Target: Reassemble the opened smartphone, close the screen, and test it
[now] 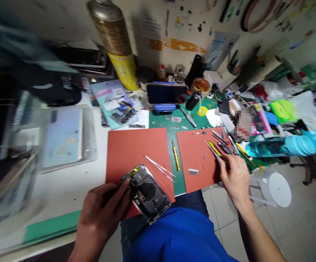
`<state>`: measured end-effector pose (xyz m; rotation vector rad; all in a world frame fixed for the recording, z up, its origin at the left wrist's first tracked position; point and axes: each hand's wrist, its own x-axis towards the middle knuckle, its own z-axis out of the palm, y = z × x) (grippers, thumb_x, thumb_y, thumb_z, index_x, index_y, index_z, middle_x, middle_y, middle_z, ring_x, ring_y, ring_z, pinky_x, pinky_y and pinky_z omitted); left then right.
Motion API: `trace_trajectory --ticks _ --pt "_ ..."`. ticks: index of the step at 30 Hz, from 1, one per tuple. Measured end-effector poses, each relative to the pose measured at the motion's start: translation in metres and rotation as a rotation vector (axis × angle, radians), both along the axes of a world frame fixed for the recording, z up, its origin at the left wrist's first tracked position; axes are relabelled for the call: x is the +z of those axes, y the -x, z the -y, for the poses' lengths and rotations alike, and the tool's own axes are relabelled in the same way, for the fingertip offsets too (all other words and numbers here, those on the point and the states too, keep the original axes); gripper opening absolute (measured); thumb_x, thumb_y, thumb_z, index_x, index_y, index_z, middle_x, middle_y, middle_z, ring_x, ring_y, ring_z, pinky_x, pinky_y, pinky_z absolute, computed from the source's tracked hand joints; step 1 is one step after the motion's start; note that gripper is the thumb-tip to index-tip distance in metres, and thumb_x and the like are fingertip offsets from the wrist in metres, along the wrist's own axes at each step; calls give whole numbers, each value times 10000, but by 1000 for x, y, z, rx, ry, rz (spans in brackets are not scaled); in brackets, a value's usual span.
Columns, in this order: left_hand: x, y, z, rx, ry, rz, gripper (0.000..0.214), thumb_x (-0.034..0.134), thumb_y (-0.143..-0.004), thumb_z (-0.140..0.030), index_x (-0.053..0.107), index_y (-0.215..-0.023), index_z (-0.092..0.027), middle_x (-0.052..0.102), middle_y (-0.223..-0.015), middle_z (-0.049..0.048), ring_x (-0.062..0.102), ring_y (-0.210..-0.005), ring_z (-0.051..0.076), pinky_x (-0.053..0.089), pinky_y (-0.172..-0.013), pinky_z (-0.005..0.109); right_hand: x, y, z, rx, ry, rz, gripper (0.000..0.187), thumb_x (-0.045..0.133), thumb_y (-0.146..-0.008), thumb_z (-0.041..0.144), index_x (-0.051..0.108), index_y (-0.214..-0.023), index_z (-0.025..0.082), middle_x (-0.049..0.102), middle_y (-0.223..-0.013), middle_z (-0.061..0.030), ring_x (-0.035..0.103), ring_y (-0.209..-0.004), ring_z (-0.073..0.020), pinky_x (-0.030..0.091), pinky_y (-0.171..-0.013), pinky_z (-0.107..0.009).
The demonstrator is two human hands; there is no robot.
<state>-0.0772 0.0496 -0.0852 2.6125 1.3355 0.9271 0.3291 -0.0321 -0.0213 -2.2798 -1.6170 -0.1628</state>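
An opened phone with its inner parts bare is tilted over the front edge of the left red mat. My left hand grips its upper left edge, thumb and fingers closed on the frame. Over at the right red mat, my right hand has its fingers pinched on a slim grey pointed tool, whose far end the hand hides. Beside it lie a yellow-and-black tool and several thin hand tools. White tweezers rest behind the phone, and a yellow screwdriver lies between the mats.
At the back, a second phone leans on a blue stand. A tall spray can rises behind on the left. A blue water bottle lies at right, above a white stool. A boxed phone sits left.
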Motion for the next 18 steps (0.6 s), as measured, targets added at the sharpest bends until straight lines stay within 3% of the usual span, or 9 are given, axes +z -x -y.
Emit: trace_trajectory --ticks 8,18 --pt "20 -4 5 -13 85 -13 543 748 -918 -68 635 -1427 -220 609 -1111 86 640 -1026 210 593 -916 360 -19 -16 3 30 7 115 433 492 -1074 550 723 -1073 184 737 -951 -142 637 -909 -329 494 -821 -440" --pt "23 -3 4 -22 90 -19 563 722 -937 -81 601 -1464 -236 633 -1095 84 652 -1013 214 589 -921 372 1 34 -14 108 -104 -38 233 625 -1056 397 703 -921 223 740 -882 -74 670 -820 -249 495 -757 -368"
